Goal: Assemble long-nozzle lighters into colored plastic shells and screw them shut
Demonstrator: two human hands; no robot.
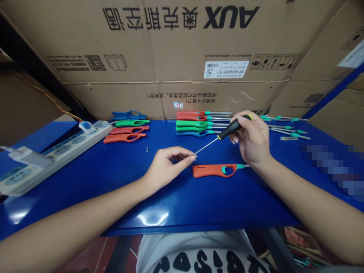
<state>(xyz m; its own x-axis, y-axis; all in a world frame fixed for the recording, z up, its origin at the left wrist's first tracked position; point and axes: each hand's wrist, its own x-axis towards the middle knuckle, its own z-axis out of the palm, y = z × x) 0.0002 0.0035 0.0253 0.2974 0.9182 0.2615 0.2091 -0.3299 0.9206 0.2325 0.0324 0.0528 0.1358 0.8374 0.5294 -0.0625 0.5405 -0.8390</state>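
My right hand (pixel 254 142) is closed around the black-and-yellow handle of a screwdriver (pixel 231 128), whose thin shaft slants down to the left. At the tip of that shaft, my left hand (pixel 167 165) pinches thumb and fingers together; whatever sits between the fingertips is too small to make out. Just below the tip, an orange gas lighter (pixel 209 170) with a green trigger and collar lies flat on the blue table, touched by neither hand. A few tiny screws (pixel 147 149) lie to the left, beyond my left hand.
Red, green and blue lighters (pixel 192 124) with metal rods lie at the back. Left of them are loose handle shells (pixel 126 137). Rods with green ends (pixel 287 129) lie back right. A white power strip (pixel 62 151) runs along the left; a cardboard wall (pixel 170 57) stands behind.
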